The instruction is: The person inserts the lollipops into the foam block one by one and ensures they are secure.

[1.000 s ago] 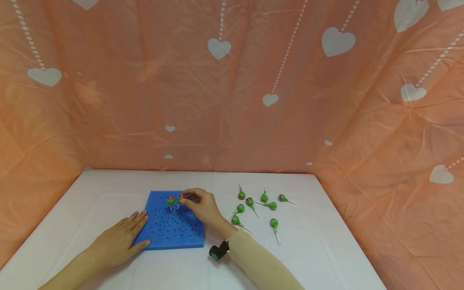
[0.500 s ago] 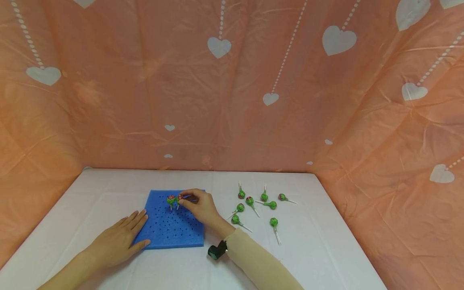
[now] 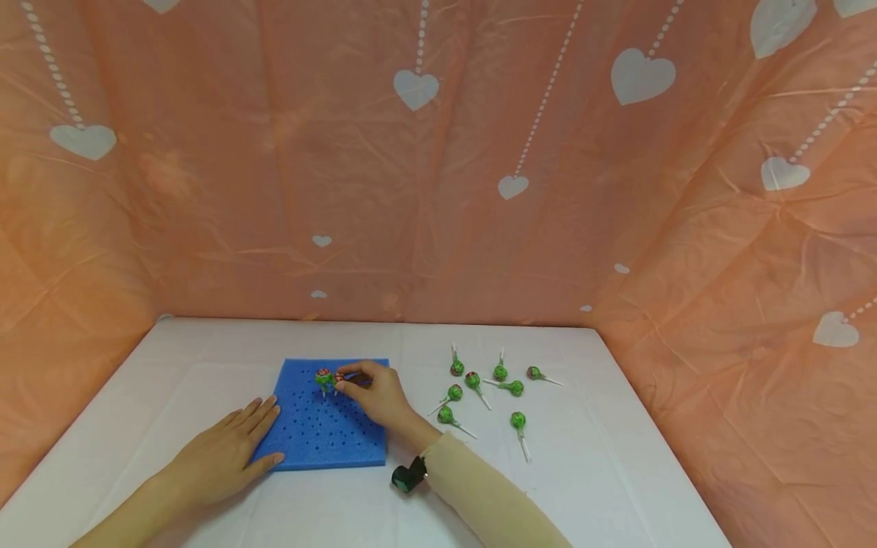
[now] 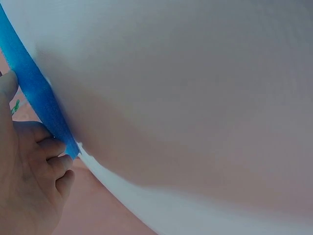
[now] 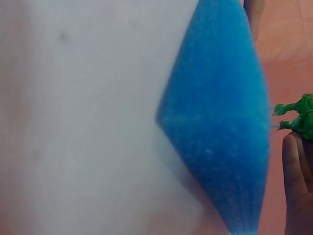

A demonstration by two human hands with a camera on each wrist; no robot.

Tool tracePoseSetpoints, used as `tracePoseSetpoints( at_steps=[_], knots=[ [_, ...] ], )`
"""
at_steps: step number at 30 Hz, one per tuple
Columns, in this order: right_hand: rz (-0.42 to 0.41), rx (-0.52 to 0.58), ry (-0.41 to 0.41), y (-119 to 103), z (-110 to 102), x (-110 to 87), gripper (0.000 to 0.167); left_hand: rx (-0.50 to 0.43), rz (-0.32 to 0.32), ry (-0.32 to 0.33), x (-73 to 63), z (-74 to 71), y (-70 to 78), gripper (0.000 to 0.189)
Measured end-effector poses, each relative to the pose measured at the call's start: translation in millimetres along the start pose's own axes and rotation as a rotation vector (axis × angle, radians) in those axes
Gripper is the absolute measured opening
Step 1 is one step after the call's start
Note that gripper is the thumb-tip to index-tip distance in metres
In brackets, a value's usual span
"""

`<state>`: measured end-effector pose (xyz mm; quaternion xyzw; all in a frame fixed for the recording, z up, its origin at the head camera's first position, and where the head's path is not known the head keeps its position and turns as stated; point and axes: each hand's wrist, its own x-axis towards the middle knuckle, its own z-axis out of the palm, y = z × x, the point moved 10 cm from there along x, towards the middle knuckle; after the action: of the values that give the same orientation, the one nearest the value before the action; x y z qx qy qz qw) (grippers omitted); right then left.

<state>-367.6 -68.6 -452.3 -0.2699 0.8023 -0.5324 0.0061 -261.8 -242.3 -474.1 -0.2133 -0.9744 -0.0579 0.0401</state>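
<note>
A blue foam board [image 3: 329, 449] dotted with small holes lies on the white table. Toward its back, a lollipop [image 3: 323, 377] in a green and red wrapper stands upright. Right beside it is a second lollipop [image 3: 339, 377], whose wrapped head my right hand [image 3: 377, 394] pinches between thumb and fingers. Both green heads show at the edge of the right wrist view, their sticks pointing to the board [image 5: 220, 107]. My left hand [image 3: 222, 453] rests along the board's left edge, fingers extended; in the left wrist view its fingertips lie at the board's side [image 4: 36, 88].
Several loose lollipops lie right of the board, among them one near the front [image 3: 518, 422] and one far right [image 3: 534, 374]. An orange curtain [image 3: 438, 251] with white hearts encloses the table [image 3: 603, 487]. A black device [image 3: 409, 476] sits at my right wrist.
My right hand has shifted slightly left, and the lollipop it pinches now sits closer to the standing one. The left hand has stayed in place on the board.
</note>
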Motion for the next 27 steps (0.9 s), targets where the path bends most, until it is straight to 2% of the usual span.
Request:
tracePoseSetpoints(
  at_steps=[13, 27],
  knots=[
    [0.015, -0.007, -0.003, -1.9, -1.0, -0.6, 0.023, 0.0, 0.001, -0.002, 1.0, -2.3, 2.7, 0.078],
    [-0.004, 0.009, -0.066, -9.5, -3.7, -6.1, 0.033, 0.001, 0.007, 0.004, 0.4, -1.1, 1.7, 0.079]
  ],
)
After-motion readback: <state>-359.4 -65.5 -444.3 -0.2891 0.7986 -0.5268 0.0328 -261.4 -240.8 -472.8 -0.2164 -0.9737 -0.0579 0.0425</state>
